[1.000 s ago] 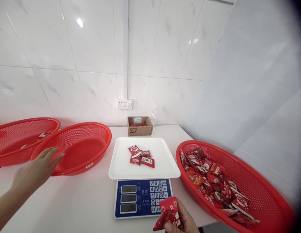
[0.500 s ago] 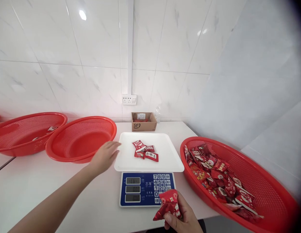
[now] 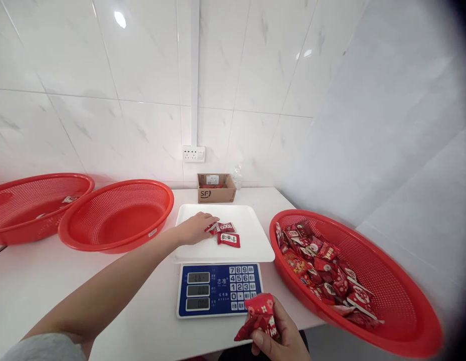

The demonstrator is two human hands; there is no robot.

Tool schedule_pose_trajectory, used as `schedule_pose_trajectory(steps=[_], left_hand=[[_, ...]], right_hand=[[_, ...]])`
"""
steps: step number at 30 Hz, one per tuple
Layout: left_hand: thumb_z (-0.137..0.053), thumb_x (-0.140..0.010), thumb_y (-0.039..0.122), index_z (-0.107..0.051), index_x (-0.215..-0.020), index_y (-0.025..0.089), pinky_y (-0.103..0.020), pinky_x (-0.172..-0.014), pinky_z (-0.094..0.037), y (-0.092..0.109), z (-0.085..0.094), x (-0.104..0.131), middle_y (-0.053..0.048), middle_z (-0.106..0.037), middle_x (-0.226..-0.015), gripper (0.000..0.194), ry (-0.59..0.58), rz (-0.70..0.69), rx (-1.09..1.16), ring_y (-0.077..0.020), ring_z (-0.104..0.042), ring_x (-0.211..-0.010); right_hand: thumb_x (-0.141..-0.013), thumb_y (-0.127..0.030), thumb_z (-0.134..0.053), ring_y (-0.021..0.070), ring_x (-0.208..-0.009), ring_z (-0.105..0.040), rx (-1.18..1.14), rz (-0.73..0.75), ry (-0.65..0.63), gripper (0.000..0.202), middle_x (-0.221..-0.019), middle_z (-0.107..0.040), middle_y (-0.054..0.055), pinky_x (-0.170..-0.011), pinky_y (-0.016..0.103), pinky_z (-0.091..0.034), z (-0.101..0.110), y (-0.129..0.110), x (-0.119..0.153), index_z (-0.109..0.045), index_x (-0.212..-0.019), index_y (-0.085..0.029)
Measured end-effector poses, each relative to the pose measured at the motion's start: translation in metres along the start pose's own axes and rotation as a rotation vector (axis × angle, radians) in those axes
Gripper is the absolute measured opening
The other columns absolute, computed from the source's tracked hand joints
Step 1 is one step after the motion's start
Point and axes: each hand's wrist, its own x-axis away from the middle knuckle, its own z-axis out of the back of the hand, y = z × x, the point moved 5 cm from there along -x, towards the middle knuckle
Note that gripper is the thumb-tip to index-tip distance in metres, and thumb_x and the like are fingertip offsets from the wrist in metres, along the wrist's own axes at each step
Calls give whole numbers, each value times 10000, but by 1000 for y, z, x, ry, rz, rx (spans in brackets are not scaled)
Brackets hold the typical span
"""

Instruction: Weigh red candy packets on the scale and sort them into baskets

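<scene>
Our left hand (image 3: pixel 195 228) has crossed from the far-left baskets onto the scale tray (image 3: pixel 255 245), fingers closing on its red packets (image 3: pixel 227 234); right hand (image 3: pixel 280 336) still clenches a red pouch (image 3: pixel 260 318).

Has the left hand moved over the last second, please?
Yes. The left hand has crossed rightward from the near red basket onto the white scale tray, and now touches the red packets lying there.

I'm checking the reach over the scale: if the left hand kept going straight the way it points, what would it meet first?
The left hand points right across the white tray; it would first meet the red packets at its fingertips, which it may already touch.
</scene>
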Motion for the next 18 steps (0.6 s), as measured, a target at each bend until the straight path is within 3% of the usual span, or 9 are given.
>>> schedule_pose_trajectory(steps=[6,11,15,18], left_hand=[[-340,-844,74,-416,-1338,193,-321,-967,-404,-15,15,15,-81,-519,-1331,514,118,147,-123,-210,-461,-1225],[-276,-818,11,-431,-1314,129,-512,-963,-358,-50,50,46,-177,-512,-1305,533,309,372,-258,-325,-440,-1228],[-301,-878,121,-450,-1284,62,-584,-986,-297,-66,57,58,-235,-476,-1322,436,348,450,-283,-375,-368,-1273],[-359,-922,334,-448,-1304,142,-431,-1055,-306,-44,40,45,-124,-472,-1373,437,283,341,-239,-267,-370,-1298]], right_hand=[[-535,-583,-766,84,-486,-496,12,-12,-14,570,-630,-640,-12,-513,222,-420,-2,0,-2,-588,-916,-198],[-543,-585,-761,85,-482,-495,20,-11,-32,567,-616,-647,-5,-509,214,-398,-2,0,-3,-589,-917,-195],[-539,-570,-770,90,-493,-500,0,-25,-28,570,-620,-637,-10,-520,219,-403,-1,2,-4,-585,-926,-195],[-549,-567,-765,85,-494,-487,8,-16,-30,561,-638,-617,-12,-517,220,-399,-2,3,-6,-586,-924,-189]])
